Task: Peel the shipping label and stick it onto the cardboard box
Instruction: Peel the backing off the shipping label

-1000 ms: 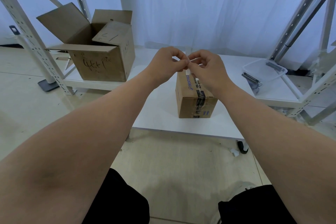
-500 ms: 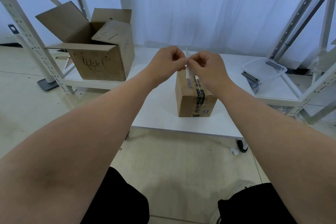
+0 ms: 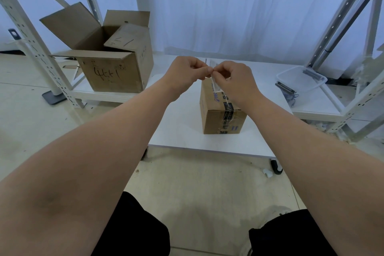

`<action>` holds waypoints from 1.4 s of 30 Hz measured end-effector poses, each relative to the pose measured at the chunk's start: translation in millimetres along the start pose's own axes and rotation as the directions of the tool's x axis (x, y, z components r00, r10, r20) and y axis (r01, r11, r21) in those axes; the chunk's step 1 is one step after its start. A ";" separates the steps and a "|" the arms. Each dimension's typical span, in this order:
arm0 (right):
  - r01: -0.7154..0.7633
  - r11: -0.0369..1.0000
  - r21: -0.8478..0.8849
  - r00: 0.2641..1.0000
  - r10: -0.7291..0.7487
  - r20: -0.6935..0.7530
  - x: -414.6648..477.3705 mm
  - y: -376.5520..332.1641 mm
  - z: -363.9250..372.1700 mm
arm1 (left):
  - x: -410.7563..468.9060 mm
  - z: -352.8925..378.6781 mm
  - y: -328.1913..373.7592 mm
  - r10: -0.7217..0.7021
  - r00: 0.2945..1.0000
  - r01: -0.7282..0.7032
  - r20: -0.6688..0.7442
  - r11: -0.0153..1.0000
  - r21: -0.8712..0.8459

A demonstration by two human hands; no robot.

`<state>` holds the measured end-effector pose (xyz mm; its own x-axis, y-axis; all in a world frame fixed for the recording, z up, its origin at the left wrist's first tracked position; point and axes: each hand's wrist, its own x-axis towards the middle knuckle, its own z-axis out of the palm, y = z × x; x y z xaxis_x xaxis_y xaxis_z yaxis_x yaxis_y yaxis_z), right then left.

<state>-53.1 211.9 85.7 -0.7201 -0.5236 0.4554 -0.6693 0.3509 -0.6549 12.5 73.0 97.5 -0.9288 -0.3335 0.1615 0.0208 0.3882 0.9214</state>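
Your left hand [image 3: 187, 74] and right hand [image 3: 235, 81] pinch the thin white paper label [image 3: 215, 85] mid-frame, over the taped brown cardboard box [image 3: 216, 119], probably to split off its backing.

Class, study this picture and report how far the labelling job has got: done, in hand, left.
Done: the cardboard box stands taped shut on the white table. In hand: left hand and right hand pinch the shipping label above it, apparently mid-peel. Left: finishing the peel and sticking it on; no label shows on the box.
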 end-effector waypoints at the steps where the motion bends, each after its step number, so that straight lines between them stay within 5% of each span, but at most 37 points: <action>1: -0.001 1.000 0.005 1.000 0.001 -0.005 0.2 0.1 -0.1 | 0.0 0.2 0.2 0.003 1.000 -0.003 0.000 1.000 -0.001; 32: -0.054 0.998 0.043 0.998 0.056 -0.031 -1.9 -6.3 -0.9 | -1.0 6.3 4.9 -0.007 0.999 0.009 -0.052 0.999 0.033; 42: -0.208 0.900 0.382 0.976 0.214 0.029 -2.6 -9.9 -7.8 | -3.9 3.9 5.1 0.063 0.998 -0.063 0.003 0.995 0.081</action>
<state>-46.0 215.8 95.8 -0.8410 -0.4586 0.2872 -0.3826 0.1286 -0.9149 14.8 79.6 100.3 -0.9267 -0.3060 0.2181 0.0492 0.4765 0.8778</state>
